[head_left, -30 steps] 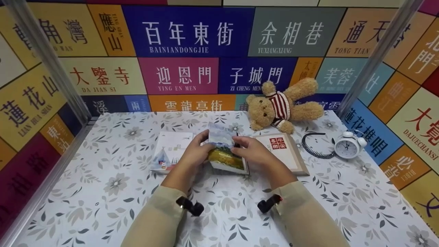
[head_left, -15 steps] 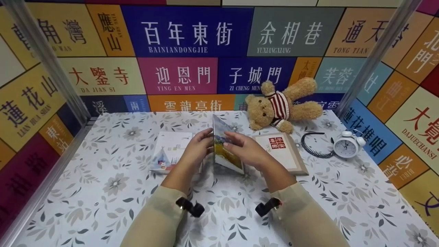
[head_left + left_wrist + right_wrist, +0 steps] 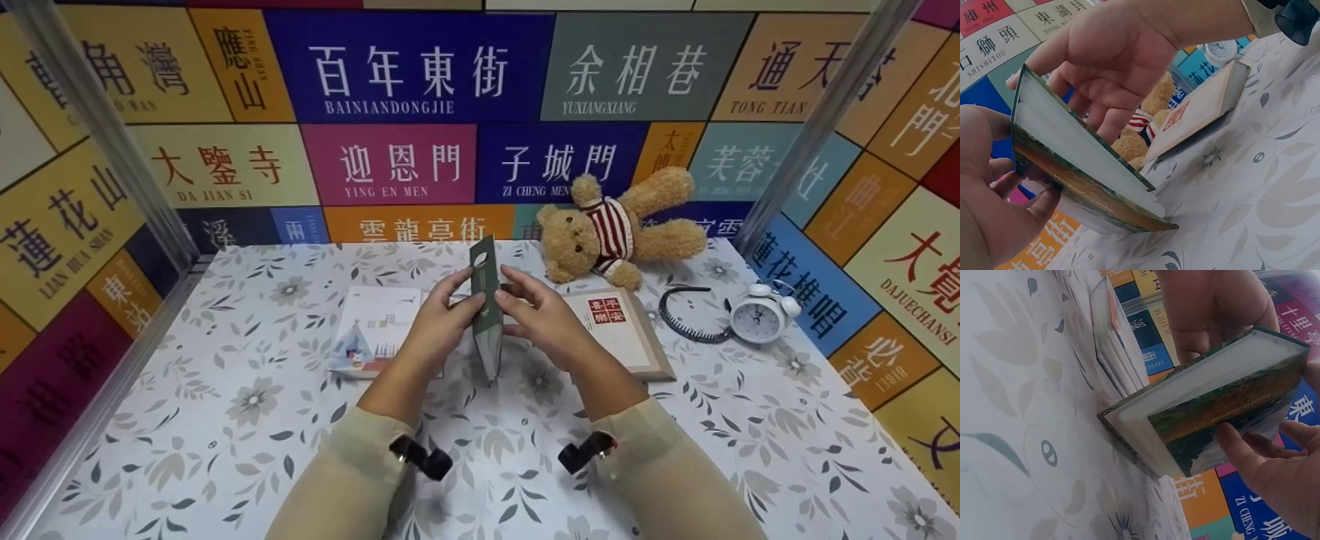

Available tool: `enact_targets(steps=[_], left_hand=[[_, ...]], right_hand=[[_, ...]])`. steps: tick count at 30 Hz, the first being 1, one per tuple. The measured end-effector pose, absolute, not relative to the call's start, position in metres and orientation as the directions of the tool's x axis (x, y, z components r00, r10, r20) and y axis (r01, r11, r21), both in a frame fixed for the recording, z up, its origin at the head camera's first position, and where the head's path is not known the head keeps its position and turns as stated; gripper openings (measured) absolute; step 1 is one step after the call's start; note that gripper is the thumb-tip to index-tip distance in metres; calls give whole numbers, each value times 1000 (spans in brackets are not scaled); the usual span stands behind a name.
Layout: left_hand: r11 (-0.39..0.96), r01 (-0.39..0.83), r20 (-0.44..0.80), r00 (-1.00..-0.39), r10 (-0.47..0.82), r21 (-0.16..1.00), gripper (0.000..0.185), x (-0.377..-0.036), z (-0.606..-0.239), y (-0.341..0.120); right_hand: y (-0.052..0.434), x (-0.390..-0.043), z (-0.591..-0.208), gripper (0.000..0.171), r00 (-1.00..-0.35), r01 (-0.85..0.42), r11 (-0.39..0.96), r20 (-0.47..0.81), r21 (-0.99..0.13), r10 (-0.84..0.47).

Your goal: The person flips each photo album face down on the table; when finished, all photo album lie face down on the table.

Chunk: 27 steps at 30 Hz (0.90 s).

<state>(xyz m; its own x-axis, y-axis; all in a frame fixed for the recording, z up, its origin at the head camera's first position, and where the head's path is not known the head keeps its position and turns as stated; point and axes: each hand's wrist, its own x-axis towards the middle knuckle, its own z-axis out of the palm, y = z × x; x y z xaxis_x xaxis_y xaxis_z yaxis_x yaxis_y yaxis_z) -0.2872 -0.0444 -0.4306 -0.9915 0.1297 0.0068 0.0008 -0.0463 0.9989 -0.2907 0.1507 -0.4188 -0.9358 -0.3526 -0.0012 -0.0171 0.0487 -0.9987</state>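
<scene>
A small photo album (image 3: 487, 307) with a painted landscape cover stands tilted between both hands, its dark green spine turned up toward the head camera. My left hand (image 3: 444, 319) holds its left side, the thumb on the spine and the fingers along the cover. On the other side, my right hand (image 3: 551, 322) has its thumb at the spine and its fingers spread against the cover. The right wrist view shows the words "PHOTO ALBUM" on the cover (image 3: 1213, 413) and a fingertip touching it. White page edges show between the covers in the left wrist view.
Left of the hands lies a white book (image 3: 371, 322) with a tent picture. A beige book (image 3: 619, 334) with a red stamp lies at right. Behind are a teddy bear (image 3: 600, 229), a black toothed headband (image 3: 686, 322) and a white alarm clock (image 3: 757, 315).
The album has turned from its landscape cover facing up, through nearly edge-on, to the spine facing the head camera. Both hands have shifted their hold around it.
</scene>
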Motion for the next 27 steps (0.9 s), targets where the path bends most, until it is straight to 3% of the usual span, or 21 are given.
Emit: enact_targets(steps=[8, 14, 19, 27], left_hand=[[-59, -14, -5, -990, 144, 998, 63, -289, -434, -44], [-71, -96, -76, -968, 240, 993, 55, -292, -443, -43], [37, -154, -158, -946, 284, 987, 53, -296, -455, -42], [254, -78, -147, -952, 268, 964, 58, -299, -465, -47]], right_hand=[[154, -295, -421, 68, -952, -63, 93, 32, -994, -303], [158, -296, -416, 69, -962, -103, 85, 78, -991, -260], [163, -299, -416, 70, -963, -113, 118, 79, -987, -259], [172, -304, -420, 73, -972, -75, 167, 35, -983, -231]])
